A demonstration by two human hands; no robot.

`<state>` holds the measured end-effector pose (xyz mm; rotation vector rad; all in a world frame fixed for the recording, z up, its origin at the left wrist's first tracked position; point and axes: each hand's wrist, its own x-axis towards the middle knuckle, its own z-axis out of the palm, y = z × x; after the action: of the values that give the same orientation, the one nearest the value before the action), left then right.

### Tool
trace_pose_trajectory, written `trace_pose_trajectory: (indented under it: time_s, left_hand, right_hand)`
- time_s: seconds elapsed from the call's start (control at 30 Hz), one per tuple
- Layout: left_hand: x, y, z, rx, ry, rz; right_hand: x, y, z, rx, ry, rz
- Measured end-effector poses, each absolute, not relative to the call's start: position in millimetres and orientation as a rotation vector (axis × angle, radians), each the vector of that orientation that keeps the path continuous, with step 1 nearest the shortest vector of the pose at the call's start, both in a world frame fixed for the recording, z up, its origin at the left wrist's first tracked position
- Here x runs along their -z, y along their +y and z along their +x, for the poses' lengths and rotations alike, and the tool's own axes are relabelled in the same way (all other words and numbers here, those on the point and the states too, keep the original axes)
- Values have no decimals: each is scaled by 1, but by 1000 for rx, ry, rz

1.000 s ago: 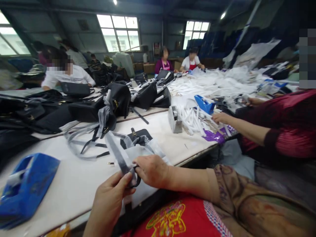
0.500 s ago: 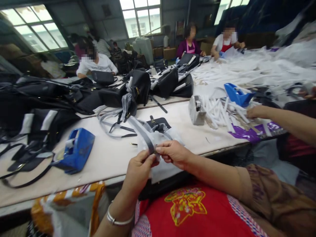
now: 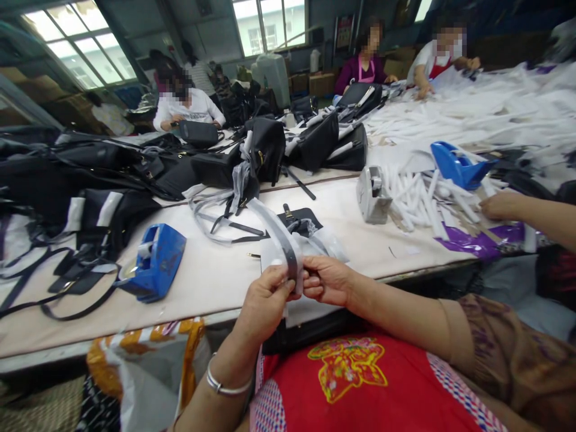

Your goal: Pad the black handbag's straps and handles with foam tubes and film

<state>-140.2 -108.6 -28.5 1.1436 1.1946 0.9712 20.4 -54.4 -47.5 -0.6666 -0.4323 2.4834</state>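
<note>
My left hand (image 3: 265, 300) and my right hand (image 3: 327, 279) are both pinched on a dark bag strap in a clear plastic sleeve (image 3: 284, 246), held just above the near edge of the white table (image 3: 202, 282). The wrapped strap runs up and back toward a black bag (image 3: 265, 147) standing mid-table. A flat black leather piece (image 3: 299, 217) lies just beyond my hands. A silver bangle circles my left wrist.
A blue tape dispenser (image 3: 155, 261) sits left of my hands, a grey one (image 3: 373, 195) and another blue one (image 3: 456, 165) to the right. Black bags pile up at the left. A neighbour's hand (image 3: 501, 206) rests among white paper rolls. Other people work at the far side.
The view has swung left and down, bringing the near blue tape dispenser and an orange-and-white bag into sight. My hands stay on the wrapped strap, now gripping it closer together.
</note>
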Motion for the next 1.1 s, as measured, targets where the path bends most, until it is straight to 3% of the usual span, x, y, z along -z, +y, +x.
trace_pose_trajectory:
  time_s: [0.1,0.3,0.5,0.7,0.8,1.1]
  left_hand:
    - [25,-108,-143,-993,1217,1065]
    - [17,-108,-152,-1050,1262,933]
    - [20,-106,-149,-1024,1269,880]
    - [20,-103,-144,-1120,1268,622]
    - [20,-103,-142,-1168,1252,593]
    - [30,-107,-134,-1246,1258,693]
  right_hand:
    - [44,-54,21,-2381,-545,-801]
    - [36,-56,21,-1804,-1198,-1079]
    - [40,-58,19,-1443,-1586,-1163]
    - [42,-65,21,-436,-2187,-888]
    - [43,-67,24,-114,-2360,-812]
    - [41,-65,28,86,-2565,-605]
